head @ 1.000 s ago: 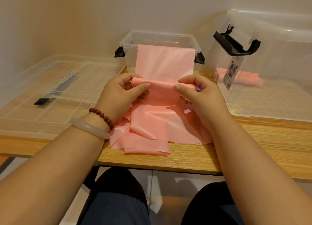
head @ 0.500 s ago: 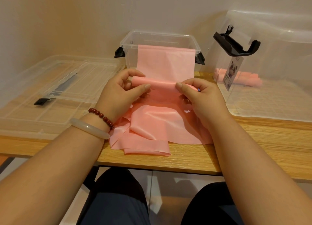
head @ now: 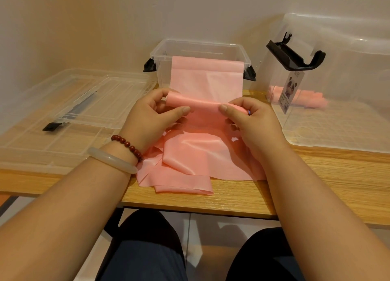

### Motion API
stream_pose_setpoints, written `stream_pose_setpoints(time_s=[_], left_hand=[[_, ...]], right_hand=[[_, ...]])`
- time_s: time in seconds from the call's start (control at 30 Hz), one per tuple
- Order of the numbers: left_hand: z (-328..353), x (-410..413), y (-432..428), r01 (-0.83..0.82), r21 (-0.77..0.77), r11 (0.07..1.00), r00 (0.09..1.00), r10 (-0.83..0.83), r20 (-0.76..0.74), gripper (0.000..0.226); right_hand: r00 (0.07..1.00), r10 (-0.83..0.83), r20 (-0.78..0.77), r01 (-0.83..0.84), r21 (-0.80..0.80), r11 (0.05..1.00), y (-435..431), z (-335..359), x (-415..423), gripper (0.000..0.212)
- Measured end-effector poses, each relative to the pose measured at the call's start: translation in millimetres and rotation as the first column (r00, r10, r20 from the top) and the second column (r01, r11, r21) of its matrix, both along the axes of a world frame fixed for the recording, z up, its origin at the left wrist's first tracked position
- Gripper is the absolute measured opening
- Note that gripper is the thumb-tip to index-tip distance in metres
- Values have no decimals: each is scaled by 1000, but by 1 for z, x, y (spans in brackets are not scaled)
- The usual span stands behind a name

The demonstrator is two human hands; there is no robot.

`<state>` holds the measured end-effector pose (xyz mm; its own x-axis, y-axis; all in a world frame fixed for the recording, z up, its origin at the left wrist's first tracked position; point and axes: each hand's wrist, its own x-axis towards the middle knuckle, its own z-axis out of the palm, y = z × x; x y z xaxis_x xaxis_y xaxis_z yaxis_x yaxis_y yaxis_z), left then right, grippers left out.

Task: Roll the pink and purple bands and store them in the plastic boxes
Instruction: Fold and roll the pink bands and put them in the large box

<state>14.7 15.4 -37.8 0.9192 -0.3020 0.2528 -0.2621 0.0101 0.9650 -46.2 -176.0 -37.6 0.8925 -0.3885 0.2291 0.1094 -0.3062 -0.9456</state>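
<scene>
Where the table [head: 316,175] shows its near edge across the lower middle of the frame, the pink band [head: 190,154] lies in loose, overlapping folds, one flap reaching almost to that edge. Just above the folds, at the centre, both hands pinch a started roll of it. The left hand [head: 152,120] has its thumb on the near side and its fingers curled over the far side at the roll's left end. The right hand [head: 253,122] mirrors it at the right end. Beyond the roll the band rises flat and hangs over the front rim of the small plastic box [head: 160,54] at upper centre.

To roll well, I judge, both thumbs should turn together so the ends come out level, with light tension on the flat stretch so each wrap lies snug. The slick film looks apt to slip or telescope sideways if one hand leads. The crumpled folds would need smoothing if they are to feed in.

At the right, a large plastic box [head: 337,128] holds a finished pink roll [head: 304,98], and a clear lid [head: 63,111] lies at the left. No purple band is visible.
</scene>
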Motion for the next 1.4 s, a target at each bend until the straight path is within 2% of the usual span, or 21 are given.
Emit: stream_pose_setpoints(time_s=[0.1,0.27,0.37,0.53,0.77,0.87,0.93,1.03,1.17,1.3,1.4], left_hand=[[0,0,0,-6,4,1000,1000,6,1,13],[-1,0,-1,-46,20,999,999,46,2,4],[0,-1,-1,-41,30,999,999,41,4,8],[0,0,0,-23,-7,1000,1000,23,0,28],[1,0,-1,-29,2,1000,1000,29,11,9],[0,1,-2,-23,-24,999,1000,22,-17,6],[0,2,-2,-19,-22,1000,1000,18,-17,6],[0,1,-1,3,-7,1000,1000,-3,-10,14],[0,1,0,26,-12,1000,1000,-26,-5,29],[-1,1,0,-7,4,1000,1000,7,11,14],[-1,2,-1,-23,-5,1000,1000,23,-3,8]], right_hand=[[1000,13,8,-13,25,1000,2,2,-1,13],[998,56,24,-56,14,998,2,4,-5,24],[999,31,22,-31,13,999,2,2,-3,15],[1000,5,27,-4,-15,1000,1,2,-2,13],[999,33,18,-34,43,999,3,5,-3,18],[997,73,22,-74,42,996,2,5,-5,29],[997,69,21,-70,30,997,2,5,-5,28],[999,28,37,-29,31,999,0,3,-2,16],[999,10,41,-13,56,998,0,2,-2,16],[999,10,45,-13,56,998,2,3,-2,15],[996,53,68,-61,127,990,3,4,-3,20]])
